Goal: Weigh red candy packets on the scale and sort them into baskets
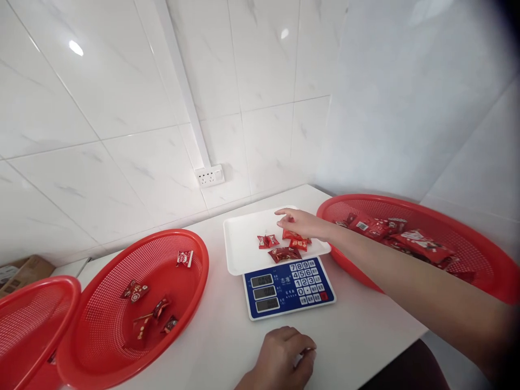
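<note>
My right hand [299, 221] reaches over the white tray [244, 244] of a blue digital scale [288, 287], fingers stretched out, touching a red candy packet [293, 236]. Several red packets [284, 253] lie on the tray. My left hand [284, 357] rests on the white table near the front edge, fingers curled closed; I cannot make out anything in it. A red basket [467, 227] on the right holds several red packets [406, 235]. Another red basket [122, 346] on the left holds several packets [138, 292].
A third red basket [24, 319] sits at the far left, partly under the second. A wall socket [209, 175] is on the tiled wall behind the scale. A cardboard box [20, 271] stands at far left. The table's edge runs near my left hand.
</note>
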A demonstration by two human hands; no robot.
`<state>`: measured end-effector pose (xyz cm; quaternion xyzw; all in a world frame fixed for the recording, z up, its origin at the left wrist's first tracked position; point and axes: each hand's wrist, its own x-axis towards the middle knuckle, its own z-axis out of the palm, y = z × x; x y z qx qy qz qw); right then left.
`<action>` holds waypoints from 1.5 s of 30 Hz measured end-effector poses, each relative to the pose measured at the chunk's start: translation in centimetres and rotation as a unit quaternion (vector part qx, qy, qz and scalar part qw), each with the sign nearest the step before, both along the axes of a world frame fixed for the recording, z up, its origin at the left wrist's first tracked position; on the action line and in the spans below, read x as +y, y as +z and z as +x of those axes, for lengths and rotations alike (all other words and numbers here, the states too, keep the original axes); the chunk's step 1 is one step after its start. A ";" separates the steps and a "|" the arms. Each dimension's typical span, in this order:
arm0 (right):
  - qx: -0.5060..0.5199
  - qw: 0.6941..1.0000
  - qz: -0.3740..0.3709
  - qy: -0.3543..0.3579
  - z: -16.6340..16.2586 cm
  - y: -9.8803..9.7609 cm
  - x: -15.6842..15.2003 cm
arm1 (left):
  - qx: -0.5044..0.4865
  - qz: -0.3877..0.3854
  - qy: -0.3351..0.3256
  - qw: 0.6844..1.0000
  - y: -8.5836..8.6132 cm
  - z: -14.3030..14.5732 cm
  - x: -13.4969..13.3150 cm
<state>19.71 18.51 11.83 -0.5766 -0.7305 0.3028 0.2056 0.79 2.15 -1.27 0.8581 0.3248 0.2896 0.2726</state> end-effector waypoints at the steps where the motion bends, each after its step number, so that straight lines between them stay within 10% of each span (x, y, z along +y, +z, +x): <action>1: 0.024 1.000 -0.011 0.000 0.0 0.0 -0.2 | 0.000 -0.001 -0.001 1.000 0.0 0.0 0.0; 18: -0.075 0.994 0.045 -0.067 9.6 -1.6 -4.9 | 0.009 -0.014 -0.002 1.000 0.0 -0.1 0.1; 26: -0.002 0.974 0.196 -0.113 5.6 -4.4 -12.3 | 0.018 0.010 -0.035 0.999 -0.2 -0.2 0.2; 36: 0.127 0.989 0.053 -0.058 0.5 -14.3 -18.1 | 0.073 0.019 -0.061 0.995 -0.1 -0.1 0.2; 45: 0.115 0.992 0.038 -0.028 0.3 -15.1 -17.6 | 0.103 0.000 -0.069 0.992 -0.2 -0.2 0.3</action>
